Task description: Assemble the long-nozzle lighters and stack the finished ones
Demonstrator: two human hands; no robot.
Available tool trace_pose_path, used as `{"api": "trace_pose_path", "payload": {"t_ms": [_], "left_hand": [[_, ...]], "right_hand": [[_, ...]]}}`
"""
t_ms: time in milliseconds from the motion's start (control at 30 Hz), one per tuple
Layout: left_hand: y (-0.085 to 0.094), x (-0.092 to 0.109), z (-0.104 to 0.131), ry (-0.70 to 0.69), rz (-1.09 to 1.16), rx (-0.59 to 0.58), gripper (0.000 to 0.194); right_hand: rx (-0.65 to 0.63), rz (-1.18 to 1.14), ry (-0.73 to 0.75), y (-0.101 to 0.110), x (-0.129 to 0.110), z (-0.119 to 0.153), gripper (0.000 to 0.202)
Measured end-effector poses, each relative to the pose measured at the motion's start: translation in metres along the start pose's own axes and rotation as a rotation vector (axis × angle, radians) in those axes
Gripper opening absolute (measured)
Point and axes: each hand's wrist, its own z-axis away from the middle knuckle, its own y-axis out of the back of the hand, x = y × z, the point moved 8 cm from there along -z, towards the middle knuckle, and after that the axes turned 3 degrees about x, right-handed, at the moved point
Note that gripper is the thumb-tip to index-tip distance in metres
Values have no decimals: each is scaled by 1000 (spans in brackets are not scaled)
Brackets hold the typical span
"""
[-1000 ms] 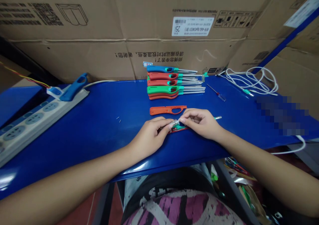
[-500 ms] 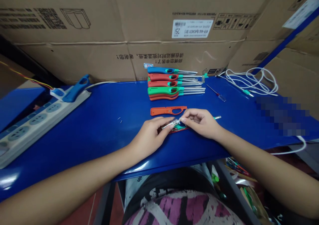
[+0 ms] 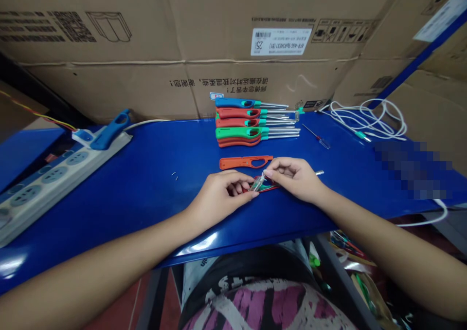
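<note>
A small clear gas-lighter fuel tank [image 3: 257, 184] is tilted between my two hands. My left hand [image 3: 217, 196] grips its body between thumb and fingers. At the tank's upper end, my right hand [image 3: 297, 178] is closed in a pinch on a small whitish piece, too small to make out. Beneath both hands lies an open red lighter casing half [image 3: 270, 189] with green parts in it, partly covered; a metal tube end [image 3: 319, 173] sticks out to the right. Just behind, an orange casing half [image 3: 233, 163] lies with its inner side up.
Several assembled gas lighters [image 3: 239, 133] are stacked at the back. A screwdriver [image 3: 321, 140] and a coiled white cable [image 3: 379, 118] lie to the right. On the left, a blue lighter casing [image 3: 111, 131] rests on a power strip [image 3: 54, 174]. Two tiny metal pins [image 3: 175, 175] lie left of my hands.
The clear tank has turned more upright in my left hand, whose fingers have shifted around it. My right hand has moved slightly, still pinching at the tank's end.
</note>
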Motion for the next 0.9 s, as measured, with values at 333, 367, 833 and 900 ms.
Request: {"api": "trace_pose_path", "payload": {"t_ms": [333,367,833,900], "left_hand": [[-3,11,4,-129,-123,-25,16],[-3,12,4,-134,-124,-26,16],[-6,9,5,-146,-135,-51,22],[-6,10,5,-155,-143,-54,21]], "right_hand": [[4,16,5,-1,1,0,36],[2,30,15,-1,1,1,36],[-10,180,110,-2,2,4,33],[-10,186,113,-2,1,4,35]]}}
